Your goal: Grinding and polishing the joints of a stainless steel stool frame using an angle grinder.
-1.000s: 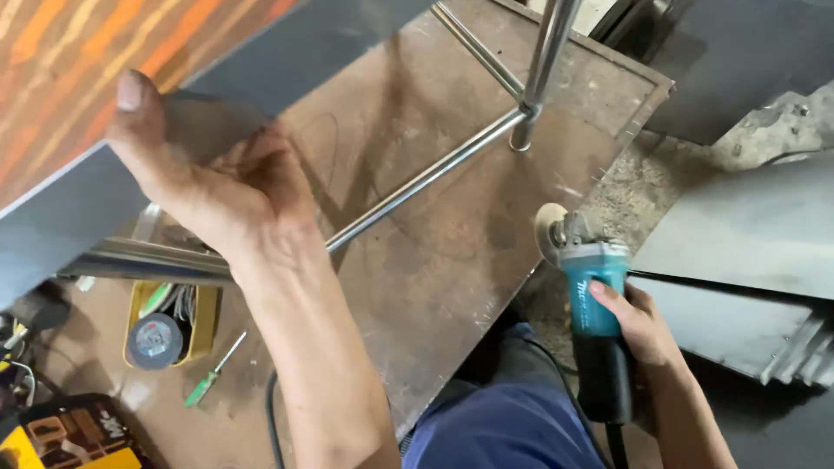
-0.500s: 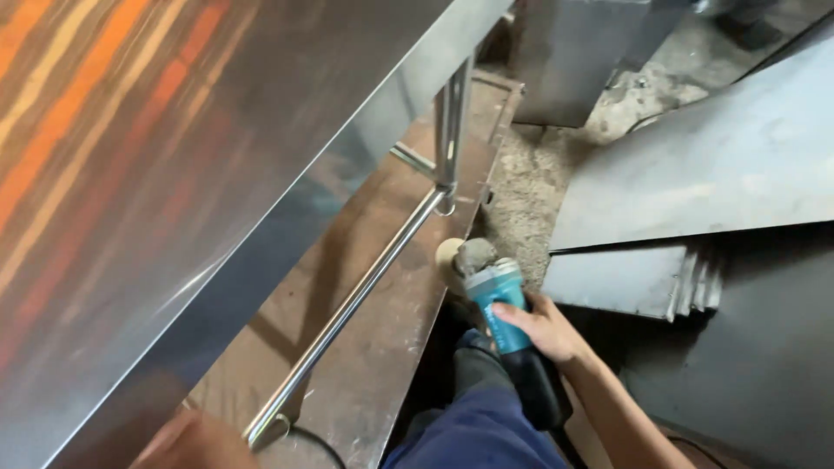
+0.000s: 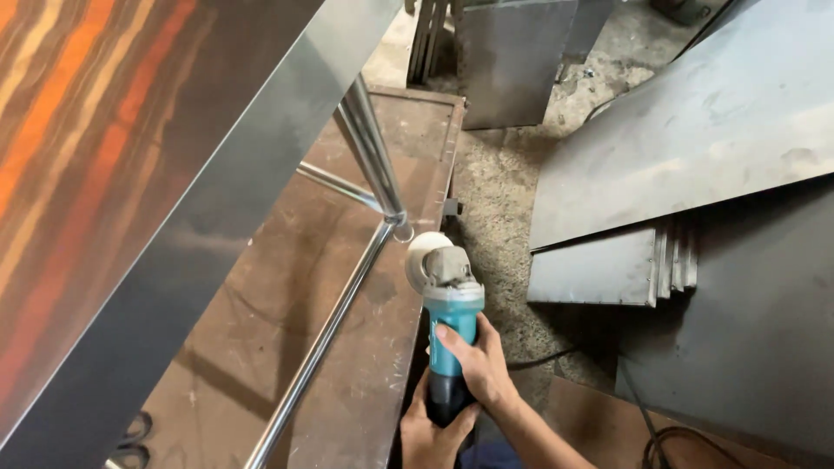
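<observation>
A big steel sheet (image 3: 148,200) slants across the left, over a rusty surface (image 3: 287,287). More sheets (image 3: 695,130) lie on the floor, right. A steel frame (image 3: 369,161) stands on the surface, its joint just beside the grinder (image 3: 447,321). Right hand (image 3: 478,365) has fingers wrapped around the teal body; left hand (image 3: 430,434) grips the near end from below.

teal angle grinder (image 3: 452,326), orange-striped tabletop (image 3: 95,148), rusty brown plate (image 3: 287,295), grey sheets (image 3: 686,130)
</observation>
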